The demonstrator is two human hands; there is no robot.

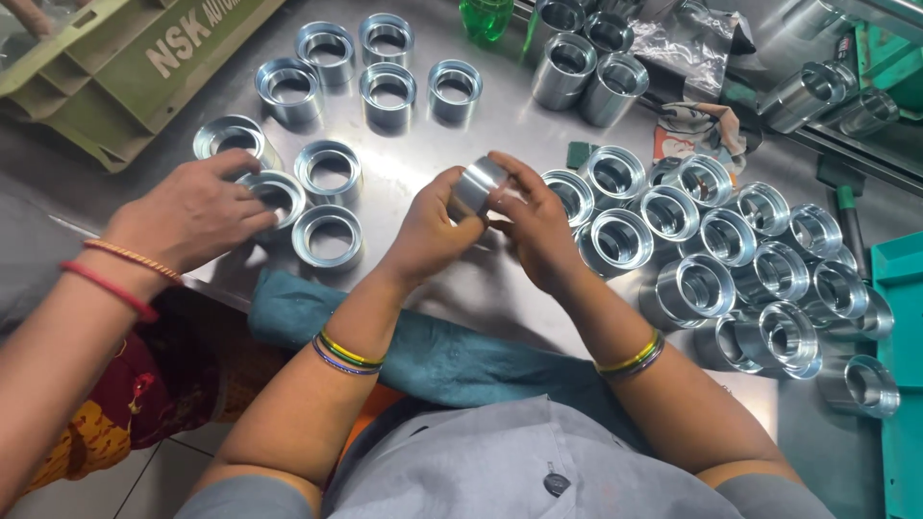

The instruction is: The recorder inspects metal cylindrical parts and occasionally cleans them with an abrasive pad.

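Both hands — left hand (428, 231) and right hand (536, 226) — clamp one metal ring (478, 185) together above the steel table (500, 115); a co-worker's hand (192, 213) touches rings (327, 207) at left.

Both hands, left (428, 231) and right (536, 226), raised together, fingers curled inward.

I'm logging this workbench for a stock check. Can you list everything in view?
metal rings: dozens, silver, in groups across the steel table
held ring: one, silver, between both hands
crate: one, olive green, top left
bottle: one, green, top centre
cloth: one, teal, at table edge
co-worker's hand: one, red bangles, on left-side rings
left hand: on held ring
right hand: on held ring
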